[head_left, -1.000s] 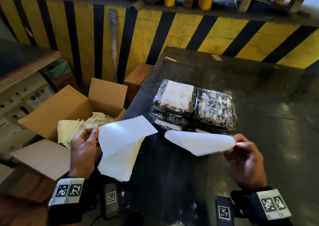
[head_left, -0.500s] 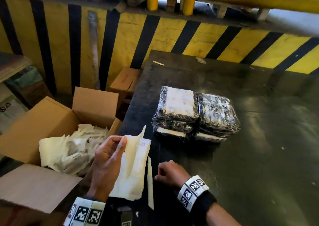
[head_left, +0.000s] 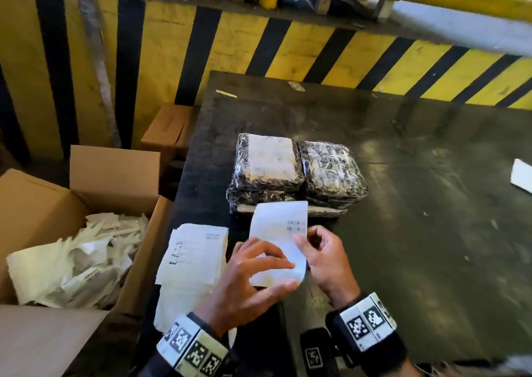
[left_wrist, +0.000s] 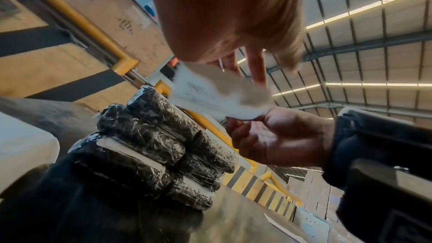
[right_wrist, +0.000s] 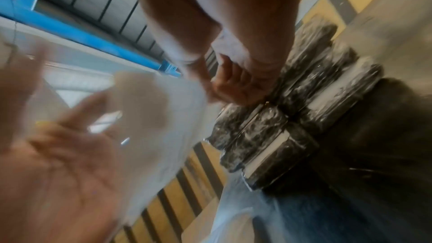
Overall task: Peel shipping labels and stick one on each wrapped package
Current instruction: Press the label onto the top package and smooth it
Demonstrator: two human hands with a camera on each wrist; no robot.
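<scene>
A white label sheet with barcodes (head_left: 277, 232) is held above the dark table (head_left: 417, 218), just in front of the stacked black wrapped packages (head_left: 331, 172). My left hand (head_left: 253, 270) pinches its lower edge between thumb and fingers. My right hand (head_left: 319, 250) pinches its right edge. The top left package carries a white label (head_left: 270, 158); the top right one shows bare wrap. In the left wrist view the label sheet (left_wrist: 210, 91) hangs over the packages (left_wrist: 149, 136). The right wrist view is blurred, showing the sheet (right_wrist: 168, 117) and packages (right_wrist: 292, 117).
A stack of label sheets (head_left: 193, 253) lies at the table's left edge. An open cardboard box (head_left: 115, 175) full of crumpled backing paper (head_left: 77, 261) stands left of the table. A white sheet (head_left: 522, 175) lies at the far right. A yellow-black striped barrier (head_left: 288, 48) runs behind.
The backing paper held a second ago is gone from my left hand. Both hands have come together and lifted one label sheet in front of the packages; the stack now lies flat.
</scene>
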